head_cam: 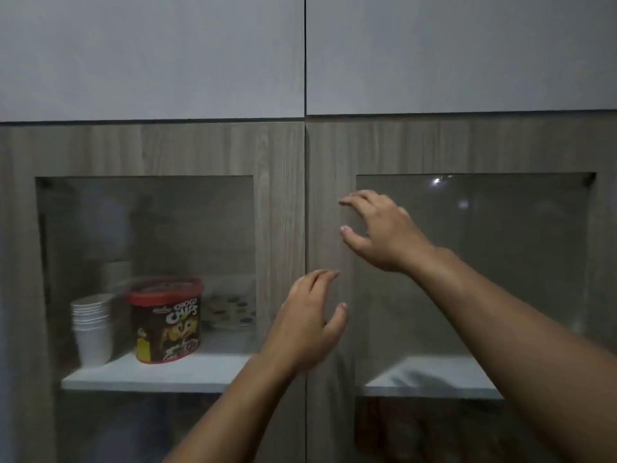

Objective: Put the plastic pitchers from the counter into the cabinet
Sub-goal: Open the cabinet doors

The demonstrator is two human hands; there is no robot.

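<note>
**A:** What is in front of you?

**B:** A wood-grain cabinet [287, 152] with two closed doors, each holding a glass pane. Plain pale panels sit above them. My left hand [309, 324] is raised at the seam between the doors, fingers spread and loosely curled, holding nothing. My right hand [384, 230] is higher, over the inner frame of the right door [329, 155], fingers bent like a claw, also gripping nothing. (I cannot tell whether either set of fingertips actually touches the wood.)

**A:** And behind the glass?

**B:** Behind the left pane, on a white shelf [160, 374], a stack of white paper cups [92, 327] stands just beside a red-lidded Choco Chips tub [167, 320]. A spotted plate [230, 309] lies behind the tub, blurred. The shelf behind the right pane looks bare; a light reflection glints near its top.

**A:** Where are the plastic pitchers?

**B:** Not in view; no counter shows either.
</note>
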